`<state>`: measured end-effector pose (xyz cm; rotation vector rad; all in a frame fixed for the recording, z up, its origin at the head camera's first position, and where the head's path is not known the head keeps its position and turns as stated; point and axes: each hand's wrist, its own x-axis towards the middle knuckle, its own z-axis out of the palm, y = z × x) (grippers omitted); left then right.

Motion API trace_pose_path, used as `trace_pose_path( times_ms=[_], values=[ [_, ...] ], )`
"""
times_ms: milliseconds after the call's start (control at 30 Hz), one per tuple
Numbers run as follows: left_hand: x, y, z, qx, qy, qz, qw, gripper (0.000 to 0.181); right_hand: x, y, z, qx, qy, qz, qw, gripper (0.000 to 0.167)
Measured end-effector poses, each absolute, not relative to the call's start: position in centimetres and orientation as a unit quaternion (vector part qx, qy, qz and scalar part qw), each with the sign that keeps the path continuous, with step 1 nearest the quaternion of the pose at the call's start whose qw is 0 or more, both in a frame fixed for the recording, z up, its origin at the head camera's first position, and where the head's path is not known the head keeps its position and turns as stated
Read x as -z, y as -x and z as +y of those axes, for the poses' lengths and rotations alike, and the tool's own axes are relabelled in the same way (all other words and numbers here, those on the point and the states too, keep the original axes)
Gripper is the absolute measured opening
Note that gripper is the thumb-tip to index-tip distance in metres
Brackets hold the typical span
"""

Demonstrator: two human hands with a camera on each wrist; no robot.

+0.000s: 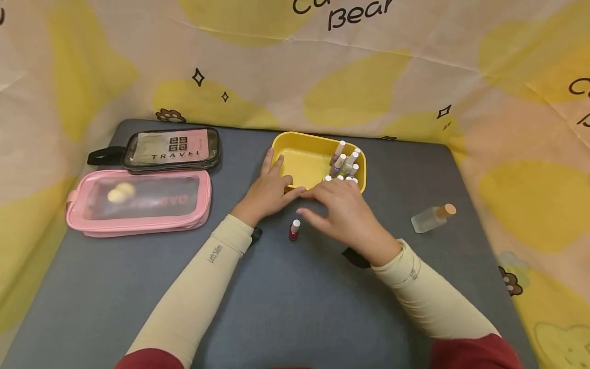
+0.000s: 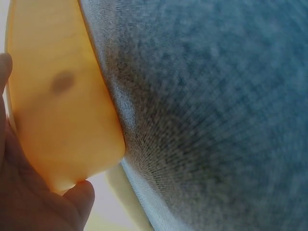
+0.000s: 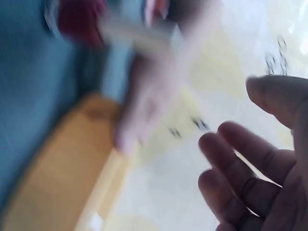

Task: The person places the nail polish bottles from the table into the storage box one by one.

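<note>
A yellow bin point(image 1: 295, 169) stands toward the back of the table with several white-capped nail polish bottles point(image 1: 340, 163) grouped at its right side. My left hand point(image 1: 268, 192) grips the bin's near left corner, fingers at the rim and thumb along the front wall; the bin's outer wall point(image 2: 67, 110) fills the left of the left wrist view. My right hand point(image 1: 343, 212) is over the bin's near right edge, fingers loosely bent, holding nothing in the right wrist view. A red nail polish bottle point(image 1: 294, 230) with a white cap stands on the table between my wrists.
A pink-edged clear pouch point(image 1: 138, 202) and a black-edged travel pouch point(image 1: 170, 148) lie at the left. On the right, a frosted glass bottle point(image 1: 432, 218) with a wooden-looking cap lies on the grey table point(image 1: 295, 307). Patterned cloth point(image 1: 359, 97) hangs behind the table.
</note>
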<state>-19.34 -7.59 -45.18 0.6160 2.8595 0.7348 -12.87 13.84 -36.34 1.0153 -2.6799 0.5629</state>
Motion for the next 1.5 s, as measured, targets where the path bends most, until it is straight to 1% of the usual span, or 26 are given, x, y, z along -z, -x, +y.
trace_pose_path(
  times_ms=[67, 133, 233, 333, 633, 800, 1000, 1133, 1200, 1267, 1367, 1433, 1500],
  values=[
    [45.1, 19.4, -7.7, -0.239, -0.203, 0.948, 0.061, 0.053, 37.7, 11.5, 12.9, -0.159, -0.357, -0.916, 0.094, 0.037],
    [45.0, 19.3, -7.7, -0.239, -0.203, 0.948, 0.062, 0.053, 38.9, 10.8, 12.3, -0.139, -0.361, -0.918, 0.084, 0.039],
    [45.0, 19.3, -7.7, -0.237, -0.202, 0.948, 0.064, 0.054, 40.4, 10.5, 11.8, -0.144, -0.363, -0.918, 0.071, 0.032],
    [45.0, 19.3, -7.6, -0.239, -0.201, 0.948, 0.067, 0.054, 41.1, 10.3, 11.5, -0.159, -0.35, -0.921, 0.055, 0.024],
    [44.9, 19.2, -7.5, -0.234, -0.203, 0.949, 0.063, 0.055, 41.8, 10.3, 11.6, -0.234, -0.297, -0.926, 0.009, 0.024],
    [45.0, 19.3, -7.5, -0.238, -0.2, 0.948, 0.062, 0.055, 41.6, 10.2, 11.9, -0.256, -0.282, -0.925, 0.004, 0.019],
    [45.0, 19.4, -7.5, -0.241, -0.2, 0.948, 0.058, 0.055, 40.8, 10.5, 12.2, -0.262, -0.287, -0.922, 0.012, 0.013],
    [45.0, 19.5, -7.5, -0.242, -0.202, 0.947, 0.058, 0.055, 39.1, 11.2, 12.8, -0.297, -0.292, -0.909, 0.03, 0.016],
    [45.0, 19.5, -7.5, -0.241, -0.204, 0.947, 0.057, 0.055, 37.8, 11.8, 13.3, -0.323, -0.28, -0.903, 0.04, 0.018],
    [45.0, 19.5, -7.5, -0.24, -0.207, 0.947, 0.057, 0.055, 36.5, 12.7, 13.9, -0.339, -0.252, -0.905, 0.056, 0.019],
    [45.0, 19.5, -7.5, -0.24, -0.21, 0.946, 0.054, 0.056, 34.8, 14.5, 14.8, -0.349, -0.18, -0.916, 0.077, 0.02],
    [45.1, 19.4, -7.6, -0.242, -0.21, 0.946, 0.053, 0.055, 34.1, 15.8, 15.5, -0.344, -0.127, -0.926, 0.089, 0.023],
    [45.1, 19.3, -7.6, -0.246, -0.21, 0.945, 0.053, 0.054, 33.9, 17.0, 16.0, -0.335, -0.079, -0.935, 0.09, 0.027]
  ],
)
